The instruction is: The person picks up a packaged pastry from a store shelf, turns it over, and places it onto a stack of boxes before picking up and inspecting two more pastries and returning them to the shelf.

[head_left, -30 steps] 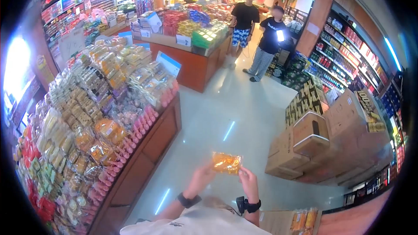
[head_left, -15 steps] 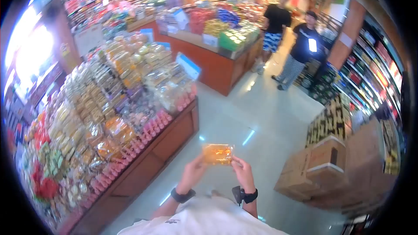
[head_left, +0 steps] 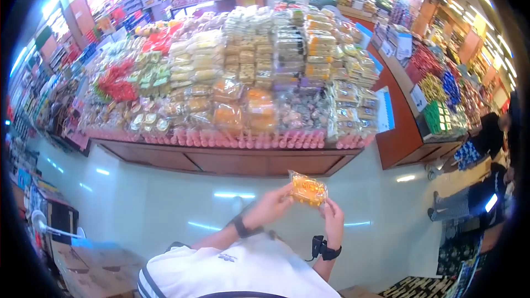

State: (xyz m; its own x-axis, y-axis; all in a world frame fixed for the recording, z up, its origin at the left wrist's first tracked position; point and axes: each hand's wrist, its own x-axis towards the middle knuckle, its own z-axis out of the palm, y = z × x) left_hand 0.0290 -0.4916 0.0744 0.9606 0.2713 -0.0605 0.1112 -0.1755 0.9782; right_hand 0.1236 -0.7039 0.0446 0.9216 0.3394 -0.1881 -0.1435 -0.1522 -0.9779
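Observation:
Between my two hands is a small, clear-wrapped packet (head_left: 308, 189) with orange contents and red print, tilted slightly down to the right. My left hand (head_left: 276, 203) pinches its left end. At its lower right corner, my right hand (head_left: 332, 214) grips the wrapper. The packet is held over the floor, just short of the display stand. Similar orange packets (head_left: 260, 107) lie at the middle front of the stand, among stacks of other wrapped goods.
A long wooden display stand (head_left: 221, 161) spans the view ahead, edged with a row of pink items (head_left: 243, 139). Another stand (head_left: 395, 138) is to the right. Two people (head_left: 480, 198) are at the far right. Cardboard boxes (head_left: 91, 270) sit at lower left.
My view has swung left, so the display stand now lies straight ahead and the two people are at the right edge. Both hands still hold the packet, which is now tilted.

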